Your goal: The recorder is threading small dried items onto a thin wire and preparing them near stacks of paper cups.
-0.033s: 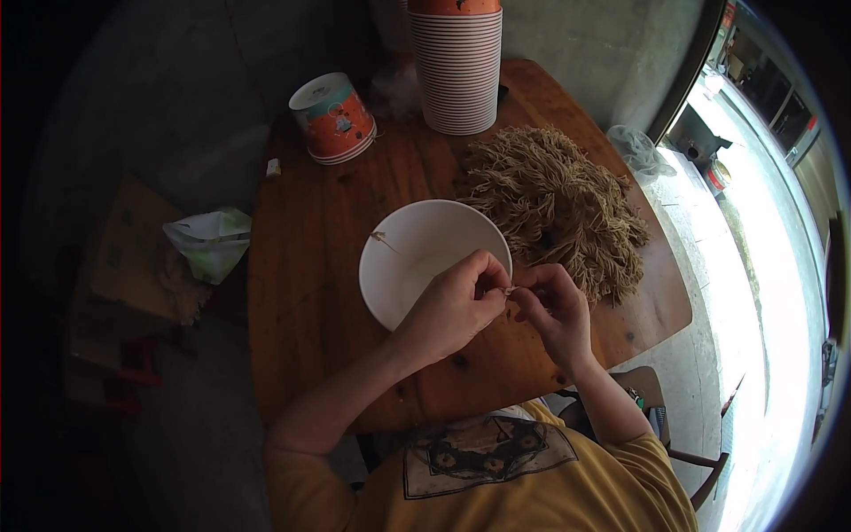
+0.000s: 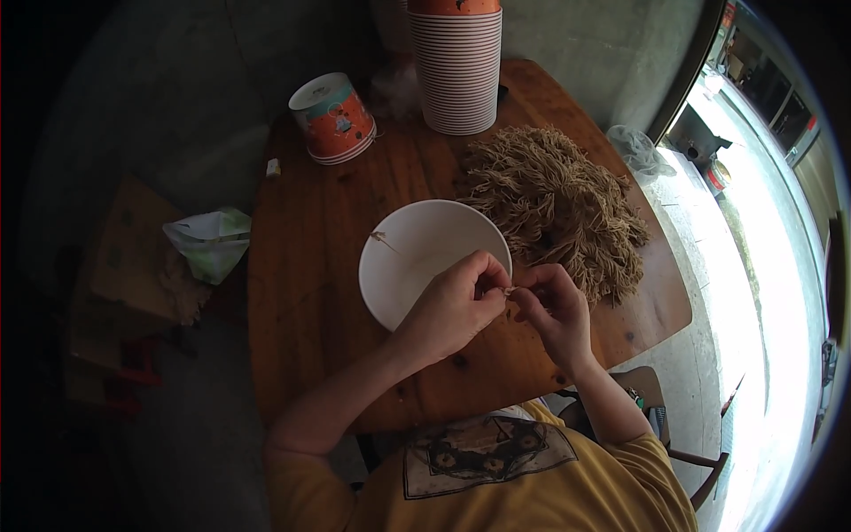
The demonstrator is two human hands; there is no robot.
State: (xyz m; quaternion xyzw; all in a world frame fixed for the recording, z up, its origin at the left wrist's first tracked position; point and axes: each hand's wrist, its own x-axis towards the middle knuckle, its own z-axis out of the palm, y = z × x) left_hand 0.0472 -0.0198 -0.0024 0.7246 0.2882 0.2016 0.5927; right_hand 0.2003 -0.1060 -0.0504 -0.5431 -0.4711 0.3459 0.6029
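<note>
My left hand [image 2: 452,306] reaches over the right side of a white bowl [image 2: 390,288], its thumb and fingertips pinched together. Facing it just past the rim, my right hand [image 2: 558,315] is closed in a pinch too. Between the two sets of fingertips shows a small pale stringy piece [image 2: 508,291], mostly covered by the fingers. A short tan sprig [image 2: 381,238] lies against the bowl's inner left wall. Beside the bowl on the right spreads a big heap of thin tan, tangled strands [image 2: 558,208].
A tall stack of paper tubs [image 2: 459,75] stands at the back of the wooden table [image 2: 310,293]. Left of it sits a short stack of upturned orange tubs [image 2: 332,120]. A clear plastic bag [image 2: 638,152] is by the right edge, and a plastic packet [image 2: 213,239] lies off the left side.
</note>
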